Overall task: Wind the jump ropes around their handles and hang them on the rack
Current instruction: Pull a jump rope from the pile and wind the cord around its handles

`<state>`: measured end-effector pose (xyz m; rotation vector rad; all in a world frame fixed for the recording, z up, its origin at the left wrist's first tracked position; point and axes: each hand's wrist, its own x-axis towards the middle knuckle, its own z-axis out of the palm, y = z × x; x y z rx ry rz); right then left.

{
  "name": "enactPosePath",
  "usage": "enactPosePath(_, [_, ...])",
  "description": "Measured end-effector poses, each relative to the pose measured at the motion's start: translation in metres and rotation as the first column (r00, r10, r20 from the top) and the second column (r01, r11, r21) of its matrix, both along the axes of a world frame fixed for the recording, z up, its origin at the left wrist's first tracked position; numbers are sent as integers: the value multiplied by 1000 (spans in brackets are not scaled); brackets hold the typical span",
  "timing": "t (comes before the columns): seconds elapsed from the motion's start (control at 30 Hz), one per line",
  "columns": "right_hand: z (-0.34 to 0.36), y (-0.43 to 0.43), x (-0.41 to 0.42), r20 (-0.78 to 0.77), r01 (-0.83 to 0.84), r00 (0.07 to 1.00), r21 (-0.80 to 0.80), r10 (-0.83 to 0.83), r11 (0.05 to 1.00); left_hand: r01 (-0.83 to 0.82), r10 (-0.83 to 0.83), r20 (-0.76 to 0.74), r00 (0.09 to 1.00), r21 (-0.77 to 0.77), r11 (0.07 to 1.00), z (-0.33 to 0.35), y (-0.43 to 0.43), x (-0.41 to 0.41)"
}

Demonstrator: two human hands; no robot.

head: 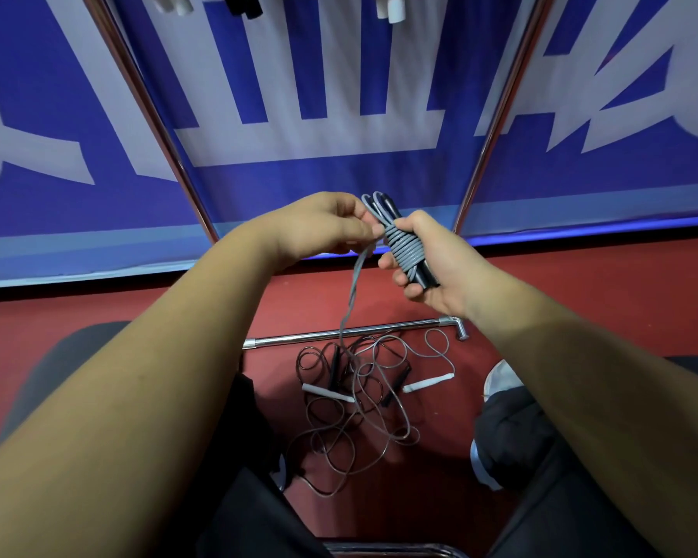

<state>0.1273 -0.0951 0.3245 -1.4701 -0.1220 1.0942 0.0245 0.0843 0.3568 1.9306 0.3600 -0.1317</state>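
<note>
My right hand (432, 263) grips a pair of black handles (424, 275) with grey rope (403, 247) coiled tightly around them. My left hand (323, 227) pinches the loose grey strand right beside the coil. That strand (353, 292) trails down to a tangle of jump ropes (363, 400) on the red floor, with white handles (327, 393) and black handles among them. The rack's two chrome poles (154, 126) rise on either side of my hands. Wound white and black handles (393, 8) hang at the top edge.
A chrome base bar (339, 335) of the rack lies across the floor behind the tangle. A blue and white banner (339, 114) fills the wall behind the poles. My knees in dark trousers (540, 457) frame the pile, and a chair edge (391, 549) shows below.
</note>
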Motion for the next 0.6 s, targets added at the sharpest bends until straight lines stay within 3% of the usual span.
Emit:
enactPosePath(0.17, [1, -1, -3, 4, -6, 1000, 8, 6, 1000, 53, -69, -113, 991, -139, 989, -7, 2, -5])
enactPosePath(0.37, [-1, -3, 2, 45, -14, 999, 20, 13, 1000, 97, -117, -107, 987, -175, 980, -7, 9, -4])
enactPosePath(0.6, [-4, -2, 2, -8, -91, 996, 38, 92, 995, 218, -172, -248, 953, 174, 960, 2, 15, -7])
